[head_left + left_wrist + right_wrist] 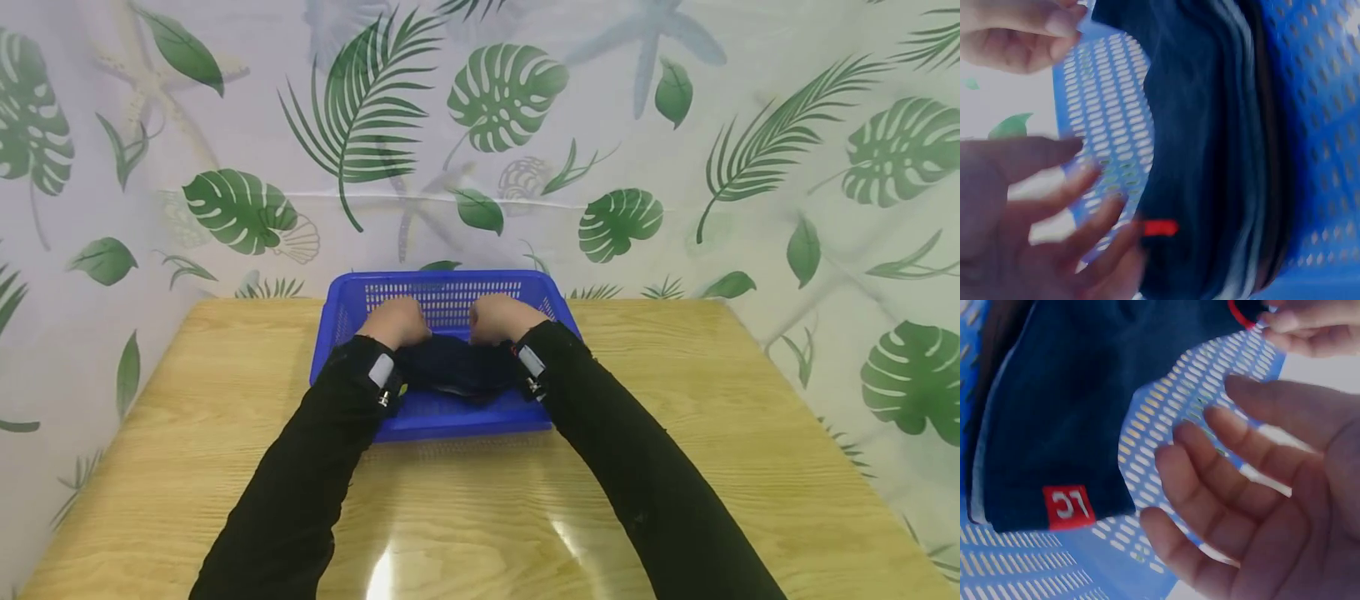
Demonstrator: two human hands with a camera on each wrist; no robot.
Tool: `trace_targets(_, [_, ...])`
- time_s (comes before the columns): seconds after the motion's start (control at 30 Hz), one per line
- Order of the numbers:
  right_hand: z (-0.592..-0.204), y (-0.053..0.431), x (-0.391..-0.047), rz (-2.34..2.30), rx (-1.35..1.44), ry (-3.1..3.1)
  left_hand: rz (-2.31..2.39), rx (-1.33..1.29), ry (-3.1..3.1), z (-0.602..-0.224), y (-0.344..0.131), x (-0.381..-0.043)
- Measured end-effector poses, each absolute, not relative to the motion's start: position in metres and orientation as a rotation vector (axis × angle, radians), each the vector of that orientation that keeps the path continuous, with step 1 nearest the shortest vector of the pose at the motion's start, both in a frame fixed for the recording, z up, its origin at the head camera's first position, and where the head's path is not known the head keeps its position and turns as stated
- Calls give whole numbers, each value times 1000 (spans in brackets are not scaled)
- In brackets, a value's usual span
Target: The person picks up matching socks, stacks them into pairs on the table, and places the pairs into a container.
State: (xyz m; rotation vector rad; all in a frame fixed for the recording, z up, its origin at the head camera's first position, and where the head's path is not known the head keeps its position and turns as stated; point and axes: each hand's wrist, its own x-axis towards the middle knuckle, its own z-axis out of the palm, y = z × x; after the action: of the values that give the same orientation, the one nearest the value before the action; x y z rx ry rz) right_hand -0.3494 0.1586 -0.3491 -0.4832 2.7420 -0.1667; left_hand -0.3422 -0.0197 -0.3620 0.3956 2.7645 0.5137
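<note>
A dark navy folded garment (459,367) lies in a blue perforated plastic basket (465,434). The right wrist view shows a red tag (1069,507) with white characters at its lower corner. Grey and brown folded edges (1266,150) run along its side in the left wrist view. My left hand (396,322) is over the garment's left part, its fingers spread and blurred beside the cloth. Over the right part is my right hand (506,317). Its loosely bent fingers (1194,478) are apart in the right wrist view, with no cloth between them.
The basket stands at the back of a wood-grain table (675,417). Directly behind it hangs a white curtain (540,233) printed with green leaves. Bare tabletop extends in front of the basket and to both sides.
</note>
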Motion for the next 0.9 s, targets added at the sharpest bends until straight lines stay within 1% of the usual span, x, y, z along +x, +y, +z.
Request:
trace_targets(0.1, [-360, 147, -349, -129, -495, 2617, 355, 634, 2557, -368, -16, -347])
trace_targets(0.17, [-369, 143, -348, -98, -474, 2564, 286, 673, 2432, -370, -13, -348])
trace_targets(0.33, [-385, 139, -346, -82, -414, 2506, 264, 592, 2313, -372, -9, -345])
trace_targets(0.5, [-385, 143, -352, -81, -431, 2499, 302, 594, 2349, -370, -11, -347])
trace_targets(0.57, [-382, 149, -358, -59, -395, 2553, 313, 597, 2426, -368, -17, -350])
trace_targets(0.7, [-384, 166, -369, 7, -275, 2700, 268, 435, 2565, -365, -31, -347])
trace_targets(0.8, [-387, 177, -369, 22, -236, 2708, 221, 341, 2561, -370, -35, -341])
trace_targets(0.9, [-386, 181, -362, -45, -222, 2627, 237, 368, 2521, -377, -36, -341])
